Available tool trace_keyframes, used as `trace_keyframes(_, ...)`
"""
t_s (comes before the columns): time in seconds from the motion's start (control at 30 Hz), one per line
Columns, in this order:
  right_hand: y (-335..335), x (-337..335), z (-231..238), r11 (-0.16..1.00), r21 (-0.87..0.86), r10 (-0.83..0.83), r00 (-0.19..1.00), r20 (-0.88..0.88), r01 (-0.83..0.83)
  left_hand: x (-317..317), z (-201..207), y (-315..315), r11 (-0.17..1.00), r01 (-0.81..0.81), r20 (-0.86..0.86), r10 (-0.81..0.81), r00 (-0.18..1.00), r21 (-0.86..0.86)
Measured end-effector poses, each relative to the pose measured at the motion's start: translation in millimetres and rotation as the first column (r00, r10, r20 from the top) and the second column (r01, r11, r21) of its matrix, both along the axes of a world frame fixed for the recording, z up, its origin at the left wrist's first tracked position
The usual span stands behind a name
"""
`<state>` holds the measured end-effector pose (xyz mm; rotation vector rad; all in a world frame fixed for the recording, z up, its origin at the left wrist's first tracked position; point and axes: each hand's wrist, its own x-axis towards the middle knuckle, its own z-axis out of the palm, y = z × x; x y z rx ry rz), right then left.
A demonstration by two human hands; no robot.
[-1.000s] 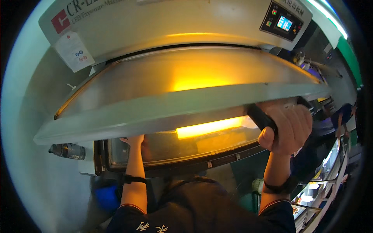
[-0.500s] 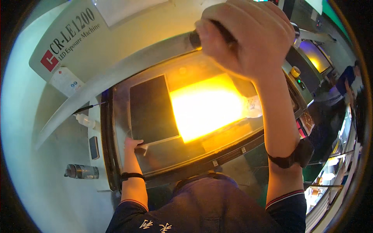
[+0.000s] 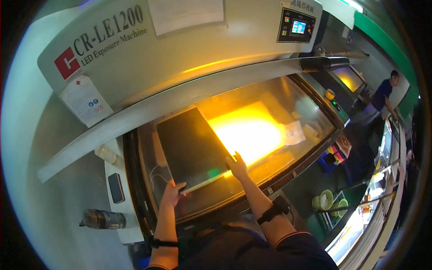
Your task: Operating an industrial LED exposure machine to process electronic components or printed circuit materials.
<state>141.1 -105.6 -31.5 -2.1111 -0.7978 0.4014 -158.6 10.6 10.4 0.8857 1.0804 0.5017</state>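
A dark rectangular framed panel (image 3: 193,144) with a pale near edge is over the glass bed (image 3: 202,202) of a large exposure machine, set at a slant. My left hand (image 3: 172,192) grips its near left corner, thumb on top of the edge. At the near right corner, my right hand (image 3: 238,167) holds the edge between thumb and fingers. Whether the panel rests on the glass or is slightly raised, I cannot tell. Bright yellow light (image 3: 252,132) shines through the glass beside it.
A curved bar (image 3: 180,90) with a black grip (image 3: 324,64) spans the machine's front. Left of the bed are a phone (image 3: 116,188) and a bottle (image 3: 103,219). White paper (image 3: 294,132) lies right of the light. Another person (image 3: 382,94) stands far right; green baskets (image 3: 323,200) are lower right.
My right hand has come down from the bar's grip to the panel's near right corner. The panel has turned within the view, and the view itself has shifted.
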Motion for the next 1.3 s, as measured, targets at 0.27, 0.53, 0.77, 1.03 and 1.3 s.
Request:
trace_keyframes(0.27,-138,18,15,0.930,-0.107,0.273,0.855,-0.440,-0.352,-10,9,-99,0.991,0.133,0.013,-0.133,0.991,0.012)
trace_keyframes(0.53,-341,-106,37,0.941,-0.006,-0.271,0.745,-0.610,0.338,15,-29,-142,0.860,0.481,0.420,-0.378,0.825,-0.172)
trace_keyframes(0.77,-467,-260,99,0.374,0.174,-0.592,0.379,-0.711,0.911,49,-67,-203,0.630,0.746,0.340,-0.668,0.662,-0.216)
trace_keyframes(1.03,-559,-381,27,-0.138,0.064,-0.347,0.012,-0.938,0.988,33,-53,-332,0.126,0.992,-0.067,-0.990,0.125,-0.014)
trace_keyframes(1.3,-619,-388,-17,-0.515,0.172,-0.194,0.081,-0.978,0.840,12,-45,-404,-0.285,0.958,-0.316,-0.911,-0.265,0.018)
